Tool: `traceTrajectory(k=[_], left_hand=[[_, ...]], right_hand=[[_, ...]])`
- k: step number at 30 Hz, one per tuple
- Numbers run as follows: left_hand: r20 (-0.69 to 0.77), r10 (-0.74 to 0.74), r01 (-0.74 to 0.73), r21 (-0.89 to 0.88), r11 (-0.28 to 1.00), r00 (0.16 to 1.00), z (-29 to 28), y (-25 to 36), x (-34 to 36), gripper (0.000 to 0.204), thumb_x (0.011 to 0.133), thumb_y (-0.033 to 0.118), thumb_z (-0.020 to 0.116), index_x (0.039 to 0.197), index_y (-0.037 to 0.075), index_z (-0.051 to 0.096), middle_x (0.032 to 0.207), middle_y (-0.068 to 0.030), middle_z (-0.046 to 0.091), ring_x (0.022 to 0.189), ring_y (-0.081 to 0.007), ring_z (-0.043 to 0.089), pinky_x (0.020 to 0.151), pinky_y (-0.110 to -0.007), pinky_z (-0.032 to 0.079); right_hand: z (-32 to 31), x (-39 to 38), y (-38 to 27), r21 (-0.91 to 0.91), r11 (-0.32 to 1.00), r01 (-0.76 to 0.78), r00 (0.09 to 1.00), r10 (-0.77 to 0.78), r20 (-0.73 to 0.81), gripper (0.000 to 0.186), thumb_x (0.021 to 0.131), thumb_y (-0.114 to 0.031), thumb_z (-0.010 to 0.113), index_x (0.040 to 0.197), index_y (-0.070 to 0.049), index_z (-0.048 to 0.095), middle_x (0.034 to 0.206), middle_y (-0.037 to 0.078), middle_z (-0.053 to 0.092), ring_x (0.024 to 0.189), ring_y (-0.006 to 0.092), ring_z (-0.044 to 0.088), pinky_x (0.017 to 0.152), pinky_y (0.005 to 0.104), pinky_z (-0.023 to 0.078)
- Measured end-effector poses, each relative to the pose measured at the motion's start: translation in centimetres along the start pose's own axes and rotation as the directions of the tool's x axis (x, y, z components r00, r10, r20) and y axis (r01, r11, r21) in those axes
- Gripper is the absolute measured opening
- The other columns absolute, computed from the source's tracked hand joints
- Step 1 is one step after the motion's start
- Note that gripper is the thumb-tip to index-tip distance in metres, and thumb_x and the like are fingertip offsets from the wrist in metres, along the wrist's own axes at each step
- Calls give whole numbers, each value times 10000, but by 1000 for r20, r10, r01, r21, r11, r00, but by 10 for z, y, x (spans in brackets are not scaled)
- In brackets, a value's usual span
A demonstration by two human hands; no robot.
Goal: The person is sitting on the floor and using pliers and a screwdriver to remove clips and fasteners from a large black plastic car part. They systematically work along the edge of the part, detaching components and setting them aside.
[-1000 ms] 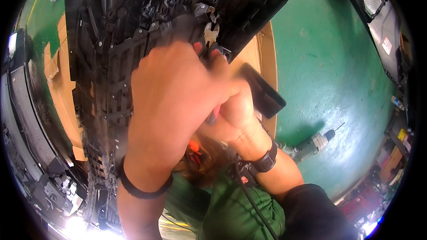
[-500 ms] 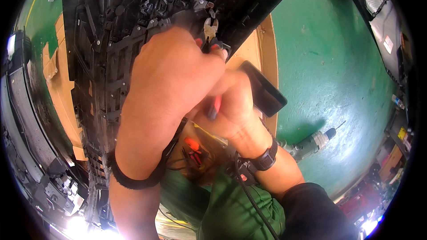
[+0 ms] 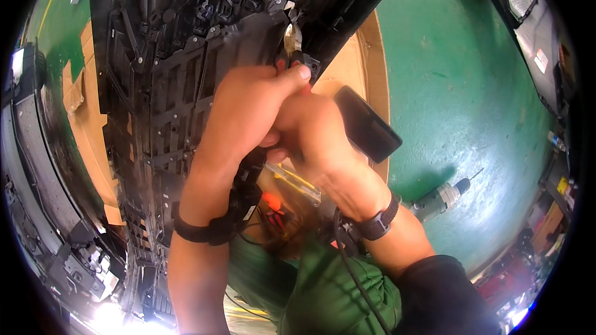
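Note:
Red-and-black handled cutting pliers (image 3: 292, 38) point away from me, their metal jaws at a small fitting (image 3: 277, 4) on a large black plastic panel (image 3: 171, 80). My left hand (image 3: 245, 108) is closed around the pliers near the pivot, its thumb lying along them. Wrapped round the handles just below, my right hand (image 3: 316, 130) presses against the left. Most of the handles are hidden by my hands. Whether the jaw tips touch the fitting, I cannot tell.
A black phone-like slab (image 3: 366, 123) rests on a cardboard sheet (image 3: 374, 49) to the right. A cordless drill (image 3: 437, 200) lies on the green floor. Orange-and-red tools (image 3: 273, 203) sit below my hands. More cardboard (image 3: 93, 124) lies left of the panel.
My left hand has shifted right and toward me, its thumb now along the pliers. My right hand has turned, hiding the handle ends. The plier jaws look closer together.

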State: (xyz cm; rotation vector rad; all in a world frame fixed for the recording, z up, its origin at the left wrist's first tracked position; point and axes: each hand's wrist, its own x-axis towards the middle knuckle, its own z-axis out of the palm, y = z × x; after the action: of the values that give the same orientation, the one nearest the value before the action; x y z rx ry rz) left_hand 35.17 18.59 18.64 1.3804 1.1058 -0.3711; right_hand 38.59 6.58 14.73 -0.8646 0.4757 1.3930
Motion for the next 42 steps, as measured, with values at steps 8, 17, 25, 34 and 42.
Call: traceTrajectory(k=[8,17,25,34,42], left_hand=[[-139,174,-171,33,985,975,7,-20,-9,330,1013,329,719,929,12,752,698,-3,646,575,-72,554,505,-237,399],[-312,394,-334,228,915,865,8,-19,-11,383,865,316,809,985,-40,733,852,-185,772,812,-299,772,759,-366,581],[-291,495,-297,522,799,819,3,2,-8,408,866,328,845,940,-58,736,778,-124,741,700,-164,694,665,-312,546],[-385,309,-361,-69,930,870,-1,-29,-18,417,1038,365,643,1000,-39,737,855,-55,720,740,-143,649,690,-305,516],[-560,668,-309,605,734,490,-57,-183,9,152,993,168,671,981,18,664,880,-100,652,822,-245,600,757,-379,476]], right_hand=[[16,-12,-2,-261,963,65,972,-120,-203,199,888,-118,536,835,43,640,741,131,641,604,221,599,500,338,461],[14,-15,-2,-15,996,90,996,-90,-24,225,855,-43,512,997,67,649,889,138,670,827,274,689,803,455,621],[-2,-7,-7,359,932,-53,943,-71,324,271,884,-64,540,1125,25,626,1015,118,680,948,253,680,960,479,554],[-4,-6,-19,448,872,-195,905,-16,424,328,763,-95,590,1083,-26,607,952,65,626,809,217,592,768,368,478],[-46,25,2,491,636,-595,493,-192,848,325,817,-108,637,1126,-96,538,916,-20,530,787,129,531,634,307,452]])
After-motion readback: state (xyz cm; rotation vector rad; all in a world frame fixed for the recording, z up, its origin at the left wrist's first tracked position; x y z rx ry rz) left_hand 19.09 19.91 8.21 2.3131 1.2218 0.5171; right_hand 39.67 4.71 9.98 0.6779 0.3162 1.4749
